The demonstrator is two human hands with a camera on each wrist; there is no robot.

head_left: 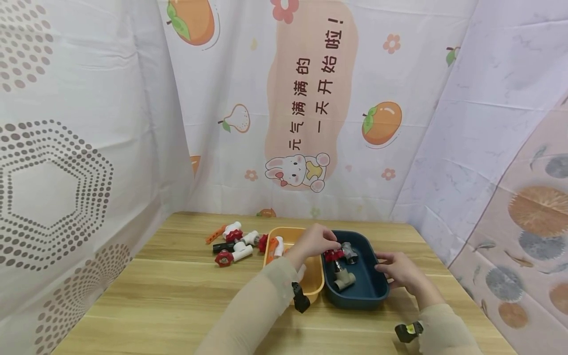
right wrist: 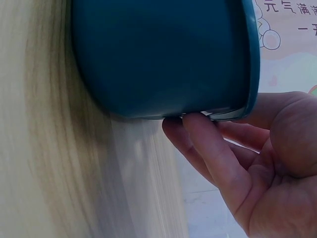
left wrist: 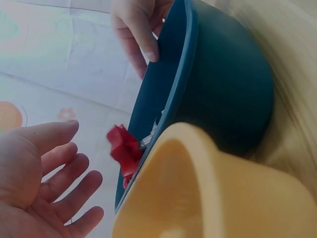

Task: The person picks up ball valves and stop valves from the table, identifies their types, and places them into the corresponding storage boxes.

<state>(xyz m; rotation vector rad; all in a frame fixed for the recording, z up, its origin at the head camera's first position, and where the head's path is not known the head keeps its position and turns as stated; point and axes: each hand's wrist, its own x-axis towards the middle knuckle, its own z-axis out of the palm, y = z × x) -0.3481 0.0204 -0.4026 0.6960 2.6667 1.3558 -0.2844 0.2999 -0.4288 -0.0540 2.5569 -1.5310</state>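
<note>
We see the left hand (head_left: 312,241) reaching over the bins, fingers loosely parted and holding nothing, just beside the red-handled valve (head_left: 334,255) at the left wall inside the blue bin (head_left: 355,301). Our right hand (head_left: 401,270) pinches that bin's right wall. The yellow bin (head_left: 322,283) crowds its left; rightward, the bench (head_left: 177,296) leaves room. The blue bin's long axis runs away from us, mouth upward.

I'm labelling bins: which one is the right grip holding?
The dark blue bin: the right grip pinches its wall, whereas the yellow bin sits beside it, untouched by that grip.
</note>
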